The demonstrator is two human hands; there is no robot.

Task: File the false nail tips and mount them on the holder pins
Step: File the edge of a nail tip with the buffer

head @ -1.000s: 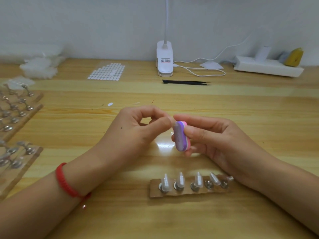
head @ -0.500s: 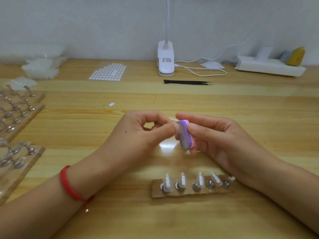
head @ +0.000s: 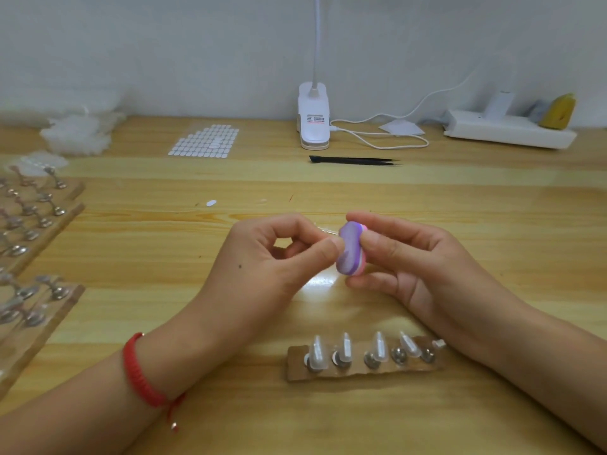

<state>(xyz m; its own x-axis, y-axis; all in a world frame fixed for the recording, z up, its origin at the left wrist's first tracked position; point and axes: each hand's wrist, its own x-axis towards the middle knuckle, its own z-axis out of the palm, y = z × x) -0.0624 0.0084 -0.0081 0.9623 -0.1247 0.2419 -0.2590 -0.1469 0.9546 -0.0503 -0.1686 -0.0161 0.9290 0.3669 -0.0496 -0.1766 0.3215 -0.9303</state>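
My left hand (head: 276,257) pinches a clear false nail tip (head: 329,230) between thumb and forefinger, its end against a purple-and-pink filing block (head: 350,248). My right hand (head: 417,267) grips that block between thumb and fingers, just above the table's middle. Nearer to me lies a small brown holder strip (head: 361,372) with metal pins; several clear nail tips (head: 343,351) stand mounted on it, and its right end is partly hidden by my right wrist.
Wooden boards with several metal holder pins (head: 29,231) lie along the left edge. Farther back are a sheet of white adhesive dots (head: 205,141), black tweezers (head: 353,160), a white clip lamp (head: 313,118) with its cable, a white power strip (head: 507,131) and a heap of clear tips (head: 78,133).
The filing block has shifted a little up and back down against the nail tip. Both hands stay close together at the same spot.
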